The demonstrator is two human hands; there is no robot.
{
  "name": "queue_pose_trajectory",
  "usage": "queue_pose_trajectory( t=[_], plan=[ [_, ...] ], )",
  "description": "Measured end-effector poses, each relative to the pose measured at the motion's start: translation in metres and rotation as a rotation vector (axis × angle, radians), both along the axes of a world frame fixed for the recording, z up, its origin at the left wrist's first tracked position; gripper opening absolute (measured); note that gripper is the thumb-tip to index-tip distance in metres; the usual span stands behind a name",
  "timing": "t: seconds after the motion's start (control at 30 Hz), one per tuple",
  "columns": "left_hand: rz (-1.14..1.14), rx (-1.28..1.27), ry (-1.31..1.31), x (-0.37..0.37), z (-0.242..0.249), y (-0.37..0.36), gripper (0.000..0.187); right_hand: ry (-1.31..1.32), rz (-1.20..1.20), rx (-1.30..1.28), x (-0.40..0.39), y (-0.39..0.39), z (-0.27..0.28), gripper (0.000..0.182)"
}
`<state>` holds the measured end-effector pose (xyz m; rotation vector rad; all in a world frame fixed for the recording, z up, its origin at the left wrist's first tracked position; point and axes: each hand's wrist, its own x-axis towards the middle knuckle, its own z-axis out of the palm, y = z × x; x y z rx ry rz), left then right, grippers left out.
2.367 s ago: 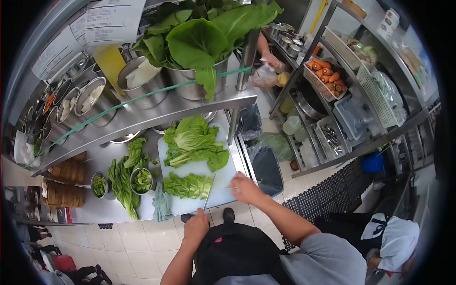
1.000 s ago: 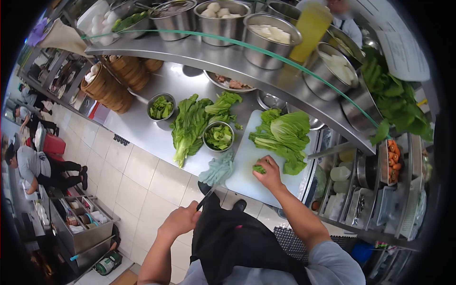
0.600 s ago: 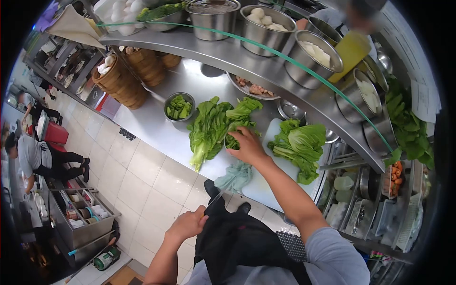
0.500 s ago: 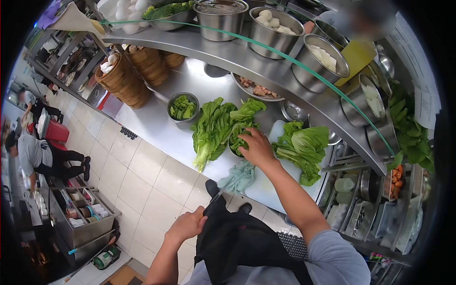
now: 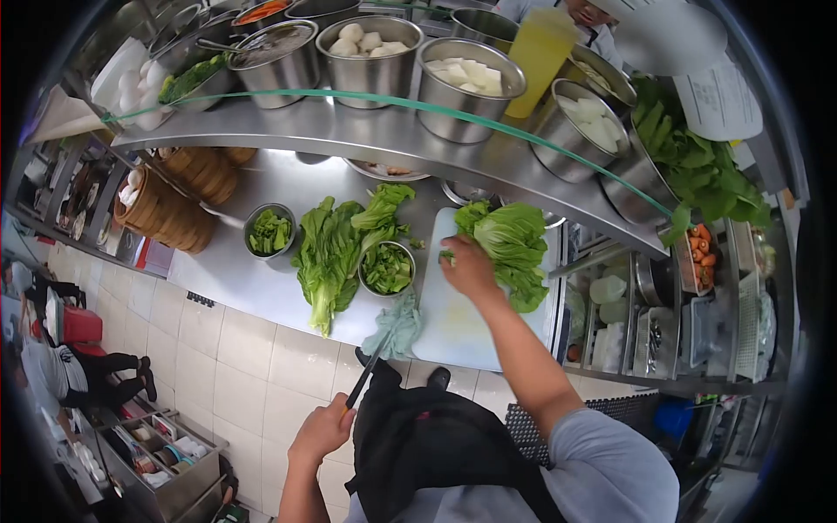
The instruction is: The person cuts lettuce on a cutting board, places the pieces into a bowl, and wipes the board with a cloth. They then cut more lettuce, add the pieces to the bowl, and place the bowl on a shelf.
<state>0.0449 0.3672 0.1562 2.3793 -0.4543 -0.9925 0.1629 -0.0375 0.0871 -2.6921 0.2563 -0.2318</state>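
Observation:
My left hand point(image 5: 324, 427) is closed around the handle of a knife point(image 5: 366, 373), whose blade reaches up to a pale green cloth point(image 5: 397, 327) at the counter's edge. On the white cutting board point(image 5: 453, 327), my right hand point(image 5: 469, 268) has its fingers bent together around green leaf pieces point(image 5: 447, 256), mostly covered by the fingers. Right beside it lies a leafy head of greens point(image 5: 508, 244). A steel bowl of cut greens point(image 5: 386, 268) stands left of the board, beside whole leafy greens point(image 5: 324, 257). Farther left is another bowl of cut greens point(image 5: 269, 232).
Above the counter runs a steel shelf point(image 5: 288, 139) with pots of white pieces point(image 5: 466, 83) and a yellow container point(image 5: 538, 57). Bamboo steamers point(image 5: 166, 213) stand at the left. Drawers with carrots point(image 5: 700, 257) are at right. Another person point(image 5: 70, 375) is across the aisle.
My right hand has left the bowl of cut greens and moved right onto the cutting board. My left hand still grips the knife. The view has shifted, showing more of the shelf.

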Motion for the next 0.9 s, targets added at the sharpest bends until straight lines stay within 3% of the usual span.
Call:
queue_pose_trajectory(
  t=[0.03,0.17,0.23,0.27,0.33,0.37,0.43,0.47,0.53,0.73,0.9],
  plan=[
    [0.005,-0.011,-0.017,-0.001,-0.001,-0.001,0.024,-0.052,-0.023,-0.132,-0.010,-0.024,-0.021,0.031],
    [-0.029,-0.025,-0.049,-0.002,-0.004,-0.012,0.023,0.130,0.037,-0.008,-0.038,-0.081,-0.027,0.035],
    [-0.035,-0.065,-0.047,-0.002,0.001,-0.023,0.023,-0.085,-0.013,0.332,-0.053,-0.088,0.007,0.032],
    [-0.047,-0.064,-0.048,-0.002,0.001,-0.028,0.023,-0.087,-0.024,0.333,-0.057,-0.096,0.023,0.032],
    [-0.070,-0.082,-0.061,-0.002,-0.001,-0.038,0.023,-0.314,-0.057,0.856,-0.065,-0.114,0.054,0.029],
    [-0.085,-0.082,-0.064,-0.002,-0.001,-0.043,0.023,-0.323,-0.069,0.855,-0.072,-0.121,0.069,0.029],
    [-0.109,-0.091,-0.085,-0.001,-0.003,-0.052,0.024,-0.520,-0.221,1.418,-0.085,-0.133,0.091,0.028],
    [-0.120,-0.090,-0.090,-0.001,-0.004,-0.055,0.024,-0.532,-0.226,1.418,-0.092,-0.140,0.091,0.028],
    [-0.130,-0.102,-0.087,-0.002,-0.006,-0.063,0.024,-0.586,-0.066,1.718,-0.104,-0.150,0.091,0.029],
    [-0.170,-0.114,-0.094,-0.010,-0.005,-0.082,0.026,-0.624,-0.380,1.788,-0.135,-0.157,0.062,0.024],
    [-0.190,-0.084,-0.079,-0.022,-0.006,-0.090,0.026,-0.678,-0.452,1.907,-0.137,-0.167,0.056,0.027]
  ],
)
